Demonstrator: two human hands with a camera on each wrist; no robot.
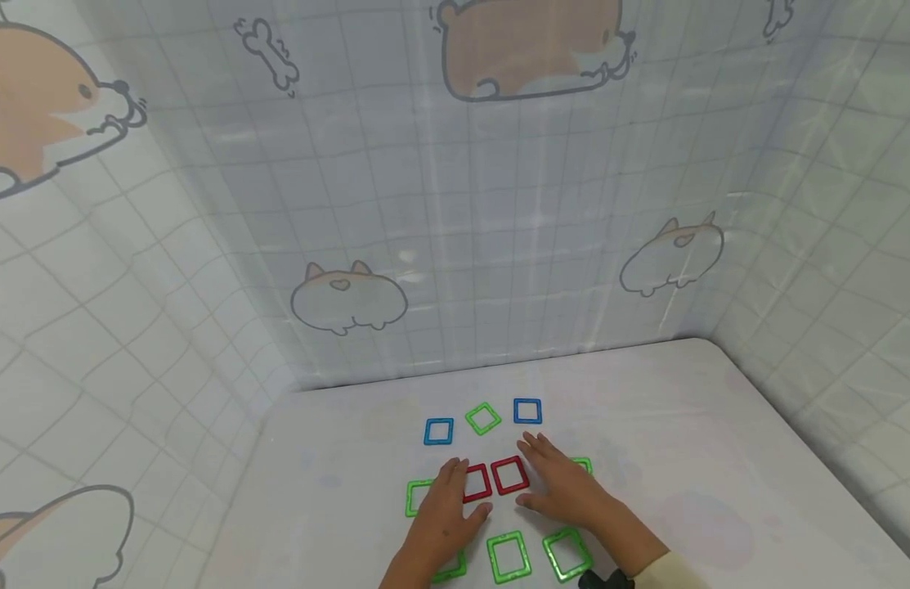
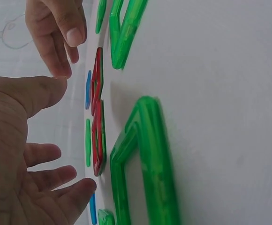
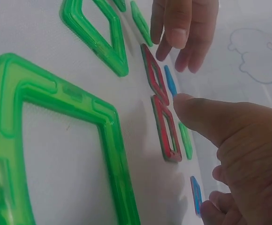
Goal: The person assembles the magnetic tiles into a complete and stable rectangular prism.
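two red squares between our hands

we have both hands down on the white tabletop, framing the pair of red square frames. the left red frame lies side by side with the right red frame, edges touching or very nearly so; we cannot tell from the head view whether they are joined. to do this well, we judge it best to keep the frames flat, push them from their outer edges with the fingertips, and stay clear of the green frames close by so nothing else gets dragged along.

our left hand lies palm down, fingers loose and slightly spread, its fingertips over the outer edge of the left red frame and partly covering a green frame to its left. the left wrist view shows the fingers relaxed just above the surface, gripping nothing. our right hand also lies flat, fingers extended and released, thumb pointing in at the right red frame; we cannot tell whether it touches. another green frame peeks out behind it.

beyond the red pair sit two blue frames with a tilted green frame between them. nearer us lie a green rectangle and a green square.
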